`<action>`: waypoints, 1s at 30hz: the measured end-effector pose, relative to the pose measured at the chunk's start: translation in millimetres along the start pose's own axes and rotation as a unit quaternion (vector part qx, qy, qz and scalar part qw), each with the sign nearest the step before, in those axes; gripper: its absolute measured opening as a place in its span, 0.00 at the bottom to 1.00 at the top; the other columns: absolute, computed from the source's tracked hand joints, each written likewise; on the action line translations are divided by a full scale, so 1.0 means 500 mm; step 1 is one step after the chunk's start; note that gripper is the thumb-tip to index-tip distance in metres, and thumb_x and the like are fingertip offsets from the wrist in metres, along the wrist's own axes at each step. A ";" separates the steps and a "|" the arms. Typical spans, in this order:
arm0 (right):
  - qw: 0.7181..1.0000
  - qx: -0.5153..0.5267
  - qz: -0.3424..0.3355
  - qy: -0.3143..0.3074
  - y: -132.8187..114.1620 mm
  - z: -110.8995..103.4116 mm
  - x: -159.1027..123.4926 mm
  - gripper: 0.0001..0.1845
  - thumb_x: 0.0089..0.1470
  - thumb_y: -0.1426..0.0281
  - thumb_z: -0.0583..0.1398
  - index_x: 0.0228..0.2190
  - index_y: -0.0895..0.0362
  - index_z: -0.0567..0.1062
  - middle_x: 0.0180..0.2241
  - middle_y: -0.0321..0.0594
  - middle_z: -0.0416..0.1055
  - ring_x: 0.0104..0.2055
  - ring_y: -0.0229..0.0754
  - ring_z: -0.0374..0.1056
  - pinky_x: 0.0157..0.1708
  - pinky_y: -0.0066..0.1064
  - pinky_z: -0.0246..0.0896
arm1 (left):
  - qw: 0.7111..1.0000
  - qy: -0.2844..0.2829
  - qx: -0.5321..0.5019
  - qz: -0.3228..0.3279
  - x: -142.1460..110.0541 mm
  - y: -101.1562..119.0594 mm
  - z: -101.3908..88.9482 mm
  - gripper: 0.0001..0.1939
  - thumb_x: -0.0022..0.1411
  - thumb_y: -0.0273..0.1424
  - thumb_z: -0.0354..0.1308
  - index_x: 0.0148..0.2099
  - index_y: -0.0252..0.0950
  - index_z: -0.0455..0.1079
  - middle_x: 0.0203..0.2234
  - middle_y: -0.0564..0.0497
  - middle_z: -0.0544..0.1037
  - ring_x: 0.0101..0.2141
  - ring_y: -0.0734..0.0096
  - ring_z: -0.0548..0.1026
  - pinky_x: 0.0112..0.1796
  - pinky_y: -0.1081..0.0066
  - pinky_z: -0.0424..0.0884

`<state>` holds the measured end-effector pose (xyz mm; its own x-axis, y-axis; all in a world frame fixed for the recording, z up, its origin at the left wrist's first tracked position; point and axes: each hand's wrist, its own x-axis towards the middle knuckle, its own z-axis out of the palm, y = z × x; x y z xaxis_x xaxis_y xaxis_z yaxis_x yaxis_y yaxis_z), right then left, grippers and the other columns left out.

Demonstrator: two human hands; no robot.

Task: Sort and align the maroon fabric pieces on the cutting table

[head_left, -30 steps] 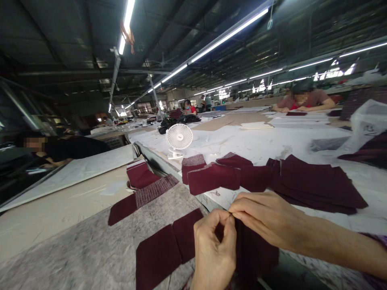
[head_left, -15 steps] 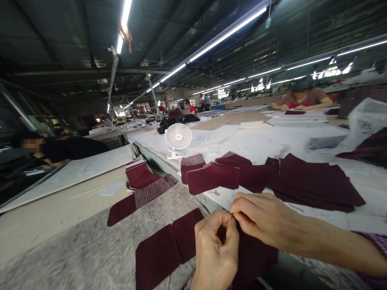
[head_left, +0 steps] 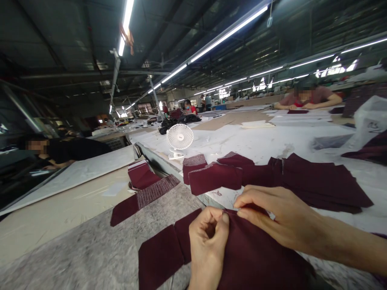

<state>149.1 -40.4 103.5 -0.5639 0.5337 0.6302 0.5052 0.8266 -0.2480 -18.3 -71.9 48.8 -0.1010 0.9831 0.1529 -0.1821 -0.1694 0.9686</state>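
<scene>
A maroon fabric piece (head_left: 256, 253) hangs between my two hands at the table's near edge. My left hand (head_left: 209, 237) pinches its upper edge between thumb and forefinger. A short way to the right, my right hand (head_left: 272, 217) is closed on the same edge, fingertips pressed together; a small pale bit shows by its fingers, too small to name. Left of my hands lie two maroon panels (head_left: 161, 255) on the grey mottled surface. Beyond my right hand rests a pile of maroon pieces (head_left: 323, 181) on the white table.
A small white fan (head_left: 179, 137) stands on the white table (head_left: 229, 141). Cut pieces with grey-streaked bands (head_left: 159, 189) lie to the left, beside a folded maroon stack (head_left: 142, 175). A clear plastic bag (head_left: 370, 117) sits far right. Other people (head_left: 308, 96) lean over tables.
My hands have drawn apart along the fabric's edge, the left going left and the right going right. More of the maroon fabric now shows spread below them.
</scene>
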 end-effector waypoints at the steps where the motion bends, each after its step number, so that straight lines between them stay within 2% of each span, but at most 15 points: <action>1: 0.997 -0.052 -0.043 0.020 -0.007 0.000 -0.002 0.10 0.60 0.74 0.53 0.30 0.57 0.72 0.27 0.37 0.71 0.27 0.35 0.66 0.27 0.26 0.59 | 1.000 0.017 0.018 0.014 -0.001 0.000 0.002 0.18 0.55 0.40 0.60 0.23 0.32 0.62 0.18 0.56 0.59 0.22 0.80 0.54 0.24 0.77 0.53; 3: 0.985 -0.133 -0.098 0.056 -0.015 -0.002 -0.001 0.11 0.59 0.76 0.53 0.29 0.57 0.73 0.28 0.39 0.71 0.29 0.37 0.66 0.29 0.28 0.59 | 0.997 0.044 0.047 0.039 -0.004 0.000 0.005 0.17 0.56 0.39 0.59 0.23 0.33 0.63 0.18 0.56 0.59 0.21 0.79 0.55 0.23 0.77 0.53; 5: 0.978 -0.158 -0.114 0.068 -0.017 -0.006 0.002 0.11 0.59 0.76 0.53 0.29 0.57 0.73 0.28 0.39 0.71 0.30 0.38 0.65 0.31 0.30 0.59 | 0.994 0.057 0.072 0.062 -0.006 -0.002 0.007 0.16 0.57 0.38 0.58 0.23 0.33 0.64 0.17 0.56 0.58 0.21 0.79 0.55 0.23 0.77 0.54; 12: 0.997 -0.053 -0.054 0.014 -0.017 0.017 -0.009 0.09 0.59 0.77 0.53 0.30 0.58 0.71 0.25 0.35 0.72 0.27 0.34 0.66 0.26 0.26 0.58 | 0.979 0.019 0.144 0.145 -0.015 -0.017 0.012 0.14 0.61 0.36 0.54 0.25 0.34 0.66 0.17 0.56 0.63 0.20 0.78 0.57 0.24 0.76 0.57; 17: 0.998 -0.051 -0.034 -0.008 -0.013 0.020 -0.019 0.10 0.56 0.77 0.53 0.29 0.58 0.72 0.25 0.36 0.72 0.26 0.35 0.67 0.27 0.26 0.58 | 0.965 0.001 0.184 0.186 -0.017 -0.015 0.013 0.13 0.61 0.31 0.52 0.25 0.34 0.64 0.17 0.56 0.63 0.20 0.78 0.60 0.24 0.76 0.58; 22: 0.997 -0.046 -0.025 -0.063 -0.011 0.012 -0.019 0.11 0.54 0.78 0.52 0.28 0.57 0.73 0.23 0.36 0.70 0.25 0.35 0.66 0.26 0.27 0.56 | 0.952 -0.032 0.224 0.205 -0.016 -0.006 0.011 0.11 0.59 0.26 0.51 0.24 0.35 0.64 0.17 0.56 0.62 0.20 0.78 0.59 0.24 0.75 0.56; 30: 0.994 0.002 0.010 -0.107 -0.015 -0.001 -0.009 0.10 0.51 0.79 0.54 0.24 0.56 0.72 0.22 0.32 0.69 0.25 0.33 0.64 0.28 0.25 0.55 | 0.947 -0.065 0.230 0.214 -0.015 -0.001 0.010 0.10 0.56 0.23 0.51 0.23 0.35 0.61 0.18 0.56 0.61 0.20 0.79 0.59 0.24 0.75 0.54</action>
<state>148.4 -49.3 103.0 -0.6798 0.5753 0.4550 0.5153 0.8160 -0.2620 -12.6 -79.0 47.9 0.0580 0.8362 0.5453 0.2971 -0.5359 0.7903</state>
